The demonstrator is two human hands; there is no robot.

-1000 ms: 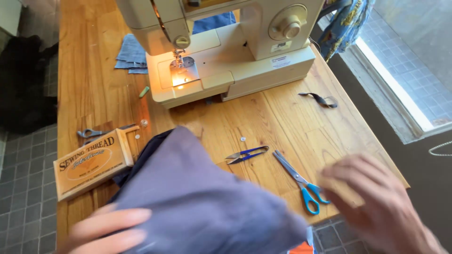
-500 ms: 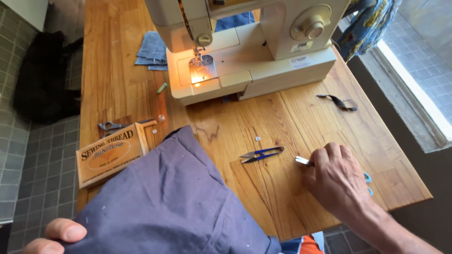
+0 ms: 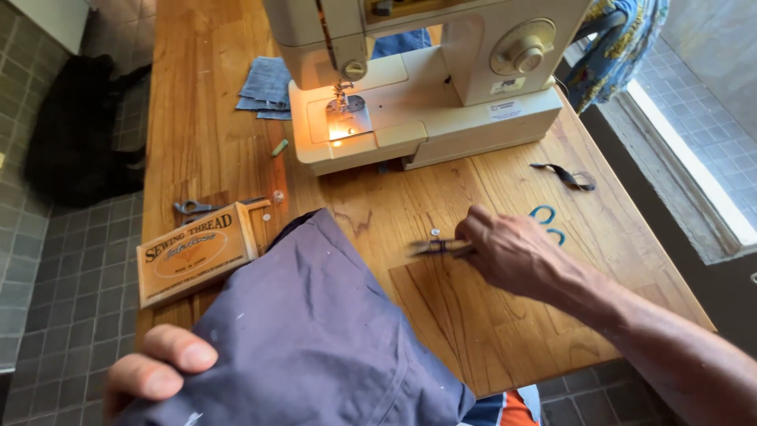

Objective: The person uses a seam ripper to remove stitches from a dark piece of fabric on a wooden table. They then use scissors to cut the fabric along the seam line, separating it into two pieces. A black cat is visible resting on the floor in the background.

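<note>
Two bare hands in view here, no gloves, no rings, no watch. The right hand (image 3: 512,254) shows its back to the camera, knuckles and tendons standing out, veins running up a lean, sinewy forearm that comes in from the lower right corner, and that forearm is uncovered all the way to the frame edge, no sleeve showing. The left hand (image 3: 158,369) shows only a few fingers at the bottom left, short plain nails, the thumb broad and rounded, the wrist hidden. Below and between the hands, right at the bottom edge, there's a strip of worn clothing (image 3: 505,410), orange with dark blue and white bands
</note>
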